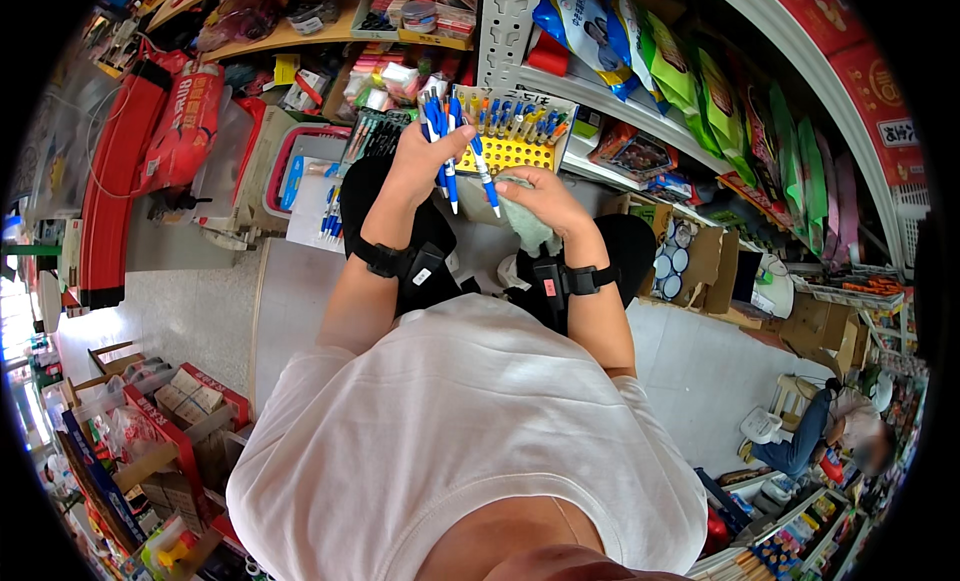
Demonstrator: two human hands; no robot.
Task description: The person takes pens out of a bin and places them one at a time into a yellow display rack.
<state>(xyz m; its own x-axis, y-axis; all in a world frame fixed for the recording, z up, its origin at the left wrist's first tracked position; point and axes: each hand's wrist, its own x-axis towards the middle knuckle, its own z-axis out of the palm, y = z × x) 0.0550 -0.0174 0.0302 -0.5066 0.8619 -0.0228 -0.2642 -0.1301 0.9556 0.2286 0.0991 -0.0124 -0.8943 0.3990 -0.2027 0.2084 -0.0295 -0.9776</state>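
Observation:
My left hand [420,161] grips a bunch of blue-and-white ballpoint pens [452,142] with their tips pointing down towards me. One pen [481,168] slants apart from the bunch, under my left thumb. In my right hand [546,200] is a pale green cloth [529,225], bunched up and hanging below the fingers. My right fingertips are beside the lower end of the slanted pen; whether they touch it I cannot tell. Just beyond both hands stands a pen display box [517,155] with a yellow holed insert. Its back rows hold several pens, while many front holes show bare.
More blue-and-white pens [330,215] lie on a white surface by my left knee. A pink-rimmed tray [276,183] is beyond them. Shelves with bagged goods [660,63] rise at the right, above an open carton [697,262]. A person [817,423] sits at the far right.

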